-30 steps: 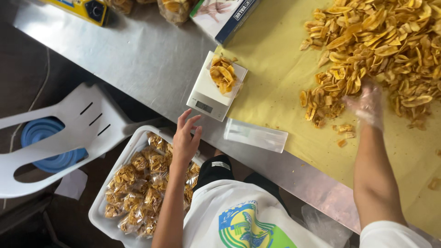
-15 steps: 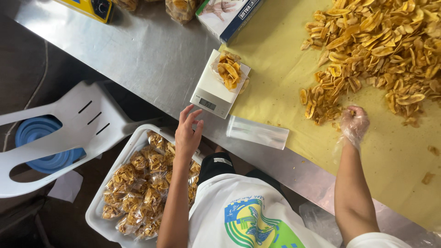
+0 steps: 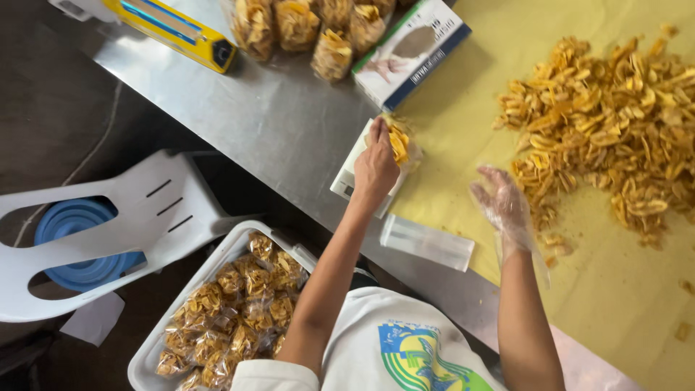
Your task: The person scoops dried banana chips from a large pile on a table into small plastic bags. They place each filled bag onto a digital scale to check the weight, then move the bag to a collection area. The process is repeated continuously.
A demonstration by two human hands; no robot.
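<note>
Chips (image 3: 399, 143) lay bagged on the scale (image 3: 355, 174), pinched by the left hand (image 3: 375, 165); the gloved right hand (image 3: 503, 206) hovered spread near the pile (image 3: 615, 137). Weighing seemed underway.

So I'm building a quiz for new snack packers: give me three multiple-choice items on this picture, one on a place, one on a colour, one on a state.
1. Where is the white tray of bagged chips?
A on the steel table
B below the table edge, beside the white plastic chair
C on the yellow sheet

2. What colour is the sheet under the loose chip pile?
A yellow
B blue
C red

3. What covers the right hand?
A nothing
B a clear plastic glove
C a cloth mitt

B: it sits low beside the chair. A: plainly yellow. B: clear film wraps it.
</note>
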